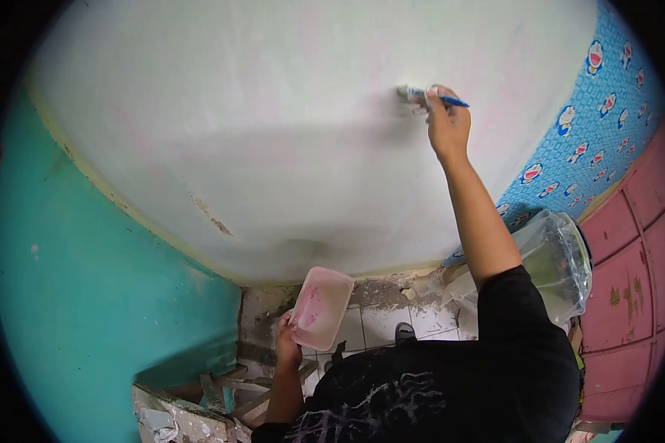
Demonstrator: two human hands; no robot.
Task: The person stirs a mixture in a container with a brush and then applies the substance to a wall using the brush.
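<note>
My right hand is closed round a paintbrush with a blue handle, and the pale bristle end points left against the whitish wall. Low in front of my body, my left hand grips the left edge of a pink plastic tub. The tub is tilted, with pale pink smears inside. Faint pink patches show through the wall's pale coat, and a chipped streak marks its lower left part.
A teal wall is at left, with a worn wooden structure below it. Blue patterned covering, a plastic-lined container and pink panels stand at right. Debris lies on the tiled floor.
</note>
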